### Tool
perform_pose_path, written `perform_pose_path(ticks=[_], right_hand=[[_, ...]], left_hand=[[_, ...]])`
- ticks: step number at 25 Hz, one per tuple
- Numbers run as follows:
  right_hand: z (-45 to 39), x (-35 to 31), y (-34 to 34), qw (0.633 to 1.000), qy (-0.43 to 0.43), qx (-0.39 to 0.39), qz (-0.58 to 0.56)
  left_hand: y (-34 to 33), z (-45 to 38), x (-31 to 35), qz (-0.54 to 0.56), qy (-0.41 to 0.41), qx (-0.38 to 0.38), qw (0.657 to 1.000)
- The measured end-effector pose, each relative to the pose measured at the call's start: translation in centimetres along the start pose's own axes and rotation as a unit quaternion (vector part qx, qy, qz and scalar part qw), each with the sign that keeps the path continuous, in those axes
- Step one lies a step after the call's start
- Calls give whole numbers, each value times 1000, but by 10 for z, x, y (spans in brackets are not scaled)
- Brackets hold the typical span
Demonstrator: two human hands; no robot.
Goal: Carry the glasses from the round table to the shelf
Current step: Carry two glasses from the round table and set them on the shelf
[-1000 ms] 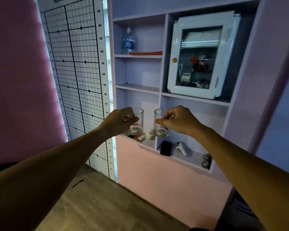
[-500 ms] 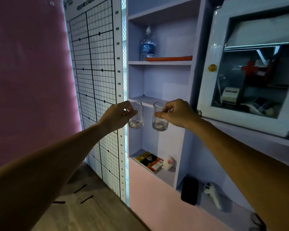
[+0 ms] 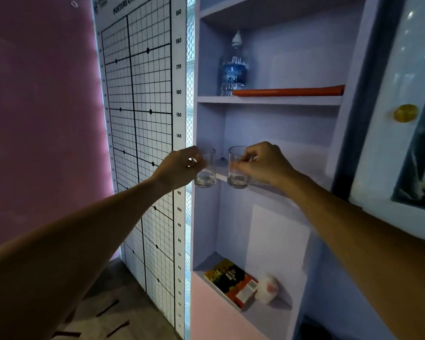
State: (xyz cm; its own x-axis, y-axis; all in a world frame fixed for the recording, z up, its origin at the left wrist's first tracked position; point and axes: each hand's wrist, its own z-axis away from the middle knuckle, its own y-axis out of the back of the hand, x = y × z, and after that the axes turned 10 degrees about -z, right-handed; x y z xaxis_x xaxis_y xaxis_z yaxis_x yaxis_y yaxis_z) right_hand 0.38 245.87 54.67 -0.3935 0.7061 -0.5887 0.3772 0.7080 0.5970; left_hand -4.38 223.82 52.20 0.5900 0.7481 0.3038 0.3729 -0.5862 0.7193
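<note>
One lilac shelf unit (image 3: 268, 100). Two hands, two glasses. Left hand (image 3: 179, 168) curled round left glass (image 3: 205, 168); right hand (image 3: 263, 163) pinching right glass (image 3: 238, 169). Both clear, short, upright tumblers, rims up, long axes vertical, held at the middle shelf's front edge.

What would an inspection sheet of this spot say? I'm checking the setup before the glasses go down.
Surface: middle shelf, bare where visible.
Job's things: left glass and right glass, both upright, held at the shelf's front edge, not set down.
Clutter: water bottle and orange tube on the shelf above; book and a small box below.
Grippers: left hand and right hand each hold one glass.
Cables: nothing seen.
Surroundings: posture chart, white cabinet.
</note>
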Motion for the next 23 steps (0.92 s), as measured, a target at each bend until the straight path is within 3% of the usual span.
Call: perform_pose_path(ticks=[5, 10, 23], right_hand=[[-54, 18, -19, 999, -22, 26, 11], [-89, 42, -35, 998, -48, 19, 21], [-143, 79, -55, 998, -65, 9, 12]], left_hand=[[-24, -59, -39, 38, -13, -8, 999], [-53, -96, -62, 3, -26, -12, 1000], [-70, -131, -75, -40, -49, -43, 997]])
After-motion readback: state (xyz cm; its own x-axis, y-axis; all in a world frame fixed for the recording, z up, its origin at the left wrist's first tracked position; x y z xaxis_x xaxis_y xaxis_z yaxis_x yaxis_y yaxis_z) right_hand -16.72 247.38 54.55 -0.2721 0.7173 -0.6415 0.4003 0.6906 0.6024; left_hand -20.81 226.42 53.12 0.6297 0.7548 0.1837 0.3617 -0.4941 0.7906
